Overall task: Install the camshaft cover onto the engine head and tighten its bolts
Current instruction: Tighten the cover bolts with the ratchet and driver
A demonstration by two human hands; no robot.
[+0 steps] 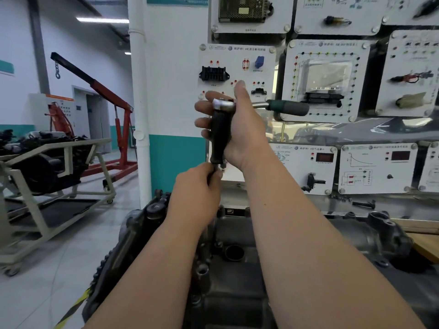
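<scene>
In left hand (197,184), tool (217,136) tip hidden.

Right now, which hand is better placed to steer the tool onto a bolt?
Probably the left hand: it pinches the tool's lower end, nearest the engine. The right hand holds its black handle higher up.

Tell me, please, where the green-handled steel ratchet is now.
In the head view's centre, the green-handled steel ratchet sits in the right hand, handle pointing right, above the left hand.

A wooden-topped bench (425,245) carries the dark engine head (237,276); a black bolt (363,204) lies on its rear ledge (332,206).
</scene>
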